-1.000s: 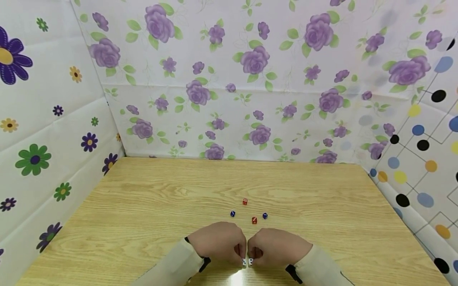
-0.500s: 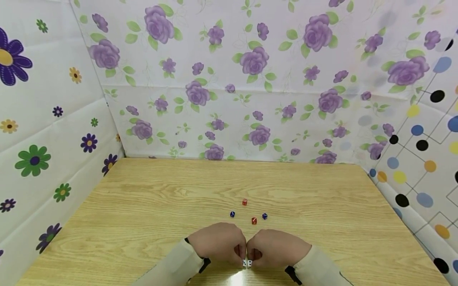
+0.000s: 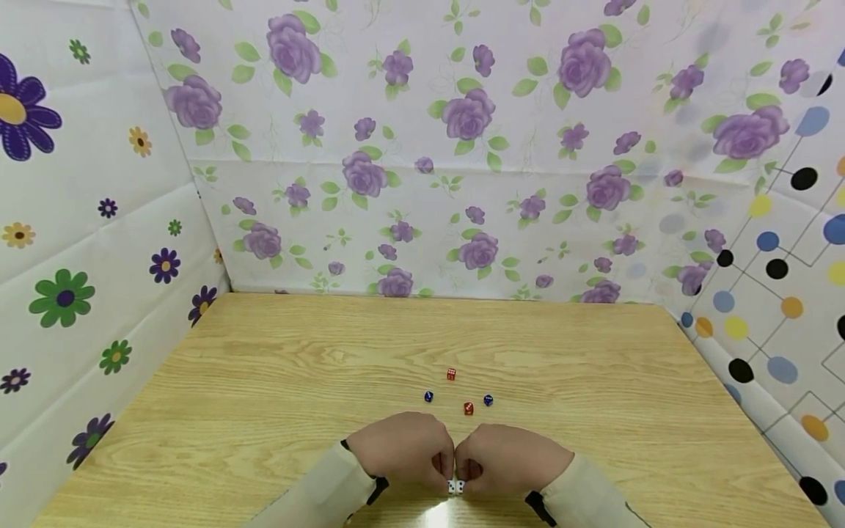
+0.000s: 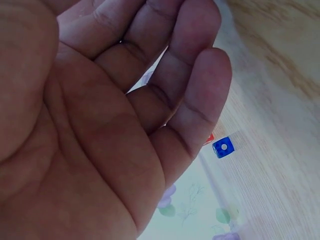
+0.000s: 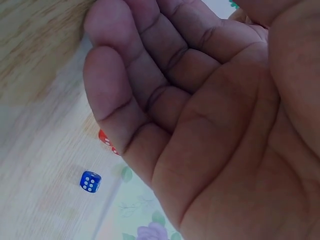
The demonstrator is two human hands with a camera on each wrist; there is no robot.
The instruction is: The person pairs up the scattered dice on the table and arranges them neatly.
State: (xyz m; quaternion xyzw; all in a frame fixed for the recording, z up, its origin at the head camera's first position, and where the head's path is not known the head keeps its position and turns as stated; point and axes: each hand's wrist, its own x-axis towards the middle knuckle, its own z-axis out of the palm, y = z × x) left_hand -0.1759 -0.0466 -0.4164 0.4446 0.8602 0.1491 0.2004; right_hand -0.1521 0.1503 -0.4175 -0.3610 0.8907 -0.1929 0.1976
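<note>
At the table's near side, my left hand (image 3: 411, 446) pinches a white die (image 3: 452, 487) with dark pips between thumb and fingertips. My right hand (image 3: 510, 456) mirrors it, pinching a second white die (image 3: 461, 486). The two dice stand side by side, faces right up against each other, and the knuckles of both hands nearly meet above them. In the wrist views, the left palm (image 4: 95, 130) and right palm (image 5: 225, 130) fill most of the picture, with the remaining fingers curved; the white dice are hidden there.
Beyond the hands lie two red dice, one farther back (image 3: 452, 374) and one nearer (image 3: 469, 408). A blue die (image 3: 428, 397) sits to their left, another blue die (image 3: 488, 400) to their right. Flowered cloth (image 3: 422, 169) rises behind the wooden table (image 3: 297, 352).
The right hand has shifted slightly left, closing the small gap between the two white dice. The left hand keeps its place and grip; the red and blue dice stay put.
</note>
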